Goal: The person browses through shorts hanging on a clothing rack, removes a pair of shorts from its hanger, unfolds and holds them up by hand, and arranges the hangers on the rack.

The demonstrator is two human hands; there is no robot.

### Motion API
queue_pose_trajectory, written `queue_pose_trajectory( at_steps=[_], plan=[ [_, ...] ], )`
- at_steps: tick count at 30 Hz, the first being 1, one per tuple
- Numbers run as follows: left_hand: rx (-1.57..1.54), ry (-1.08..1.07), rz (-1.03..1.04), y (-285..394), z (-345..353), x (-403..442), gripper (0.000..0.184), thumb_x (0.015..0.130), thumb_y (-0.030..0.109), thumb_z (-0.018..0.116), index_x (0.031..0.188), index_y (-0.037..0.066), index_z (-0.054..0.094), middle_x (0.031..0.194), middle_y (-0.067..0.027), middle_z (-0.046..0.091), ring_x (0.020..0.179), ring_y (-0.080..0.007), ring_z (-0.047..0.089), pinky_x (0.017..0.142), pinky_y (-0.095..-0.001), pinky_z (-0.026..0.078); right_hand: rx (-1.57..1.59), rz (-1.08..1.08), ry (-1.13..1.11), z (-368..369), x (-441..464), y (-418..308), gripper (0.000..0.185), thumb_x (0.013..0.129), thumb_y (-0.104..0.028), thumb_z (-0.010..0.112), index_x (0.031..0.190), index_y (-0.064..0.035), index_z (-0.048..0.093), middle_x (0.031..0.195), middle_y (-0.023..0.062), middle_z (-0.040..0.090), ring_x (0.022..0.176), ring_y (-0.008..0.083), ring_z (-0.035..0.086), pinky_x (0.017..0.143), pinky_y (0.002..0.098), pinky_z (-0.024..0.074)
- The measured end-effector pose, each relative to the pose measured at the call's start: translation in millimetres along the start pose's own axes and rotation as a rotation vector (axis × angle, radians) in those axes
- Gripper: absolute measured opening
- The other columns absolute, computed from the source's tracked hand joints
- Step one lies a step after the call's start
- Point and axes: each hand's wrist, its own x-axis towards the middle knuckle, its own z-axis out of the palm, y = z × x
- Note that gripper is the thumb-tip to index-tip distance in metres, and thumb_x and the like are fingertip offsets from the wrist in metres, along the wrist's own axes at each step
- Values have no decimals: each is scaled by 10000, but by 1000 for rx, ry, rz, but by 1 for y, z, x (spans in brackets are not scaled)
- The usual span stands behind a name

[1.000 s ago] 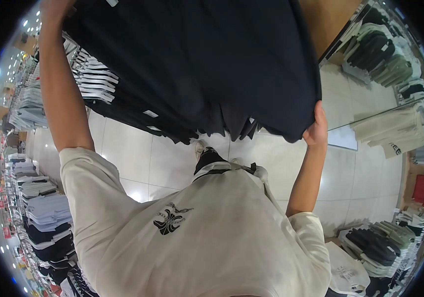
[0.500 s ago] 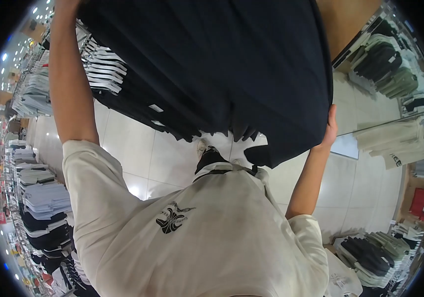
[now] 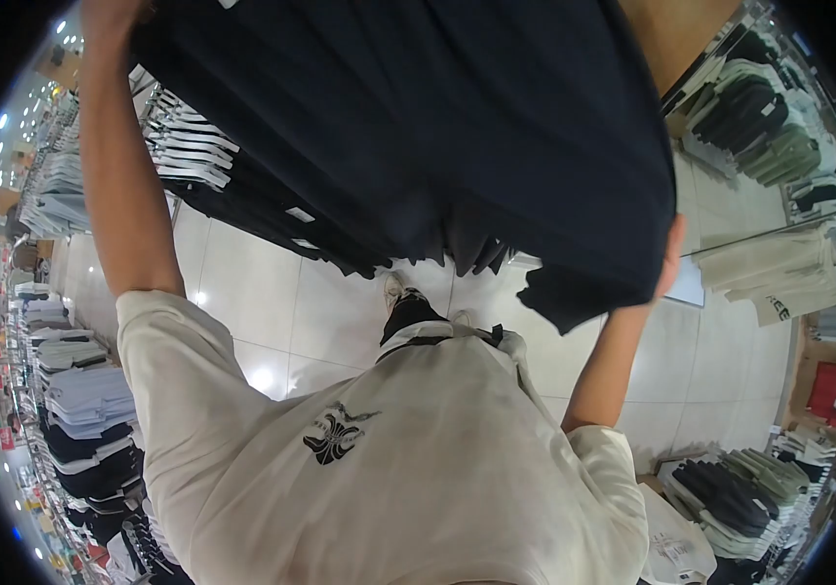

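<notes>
A large black garment point(image 3: 418, 107) spreads across the upper middle of the head view, close to the camera, with soft folds running down it. My right hand point(image 3: 672, 255) grips its right edge, the fingers partly behind the cloth. At the top left, my left hand point(image 3: 114, 18) is by the garment's upper left corner; the frame cuts it off and its fingers are mostly hidden, though the cloth moves with it. One loose flap of the garment hangs near my right forearm. More black garments point(image 3: 291, 219) with white tags hang on white hangers point(image 3: 189, 141) behind and below it.
Light tiled floor point(image 3: 252, 292) shows around my feet. Racks of folded and hanging clothes point(image 3: 86, 395) line the left side. On the right are beige garments point(image 3: 764, 273), dark and green clothes point(image 3: 754, 122), and a red bag point(image 3: 835, 390). A brown panel point(image 3: 681, 34) stands at the upper right.
The left arm has shifted slightly left. My right hand has moved a little right and down, and the black garment's right edge has gone with it, spreading the cloth wider.
</notes>
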Motion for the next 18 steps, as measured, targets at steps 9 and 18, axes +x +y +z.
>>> queue_pose_trajectory(
  at_steps=[9, 18],
  plan=[
    [163, 47, 26, -3, 0, 0, 535, 900, 535, 540, 884, 8, 630, 743, -203, 577, 636, -347, 569, 578, -468, 467, -555, -494, 457, 45, -41, -34, 433, 995, -306, 441, 1250, 22, 561, 1255, 191, 600, 1140, 293, 594, 1014, 409, 467],
    [178, -228, -113, -68, 55, 0, 499, 932, 561, 408, 1170, 132, 494, 1098, -169, 497, 971, -336, 505, 789, -468, 459, -589, -54, 383, -2, -36, -39, 393, 1028, -280, 469, 1152, 72, 589, 1081, 165, 675, 893, 211, 689, 768, 301, 568]
  ],
)
